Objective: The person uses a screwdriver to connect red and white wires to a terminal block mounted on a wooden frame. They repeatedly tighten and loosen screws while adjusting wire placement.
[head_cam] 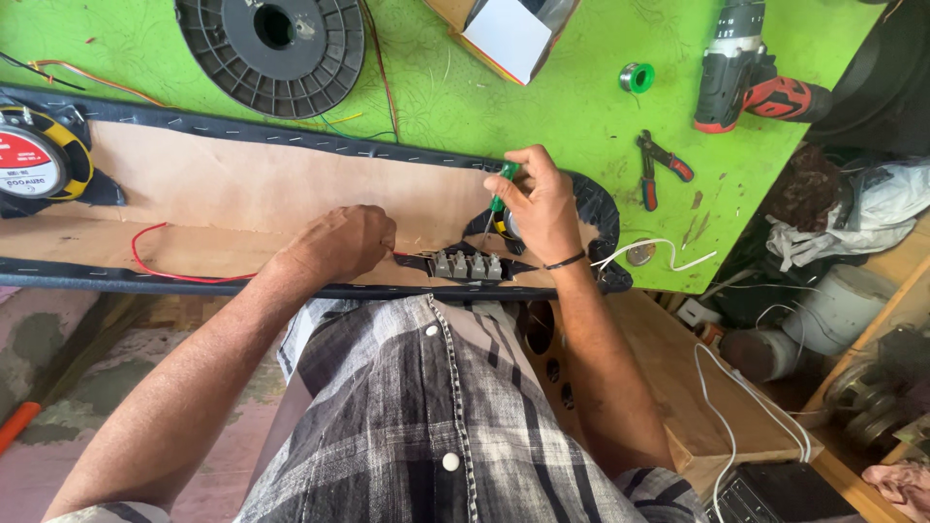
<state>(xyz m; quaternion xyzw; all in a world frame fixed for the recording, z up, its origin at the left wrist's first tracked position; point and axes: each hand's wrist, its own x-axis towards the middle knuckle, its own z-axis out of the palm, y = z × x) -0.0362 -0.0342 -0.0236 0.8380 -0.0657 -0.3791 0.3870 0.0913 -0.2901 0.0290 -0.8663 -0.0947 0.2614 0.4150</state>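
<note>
round red-and-white speaker label (26,162) far left; white box (508,36) top centre.

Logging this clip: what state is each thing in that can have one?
Left hand: closed, pinching the red wire.
Right hand: gripping the green screwdriver, tip down.
Terminal block: mounted on the board.
Pliers: lying on the green table, untouched.
Drill: lying idle.

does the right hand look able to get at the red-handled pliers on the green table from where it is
Probably yes: the red-handled pliers lie on bare green table just beyond the right hand, nothing between. But that hand grips a green-handled screwdriver, so it isn't free.
</note>
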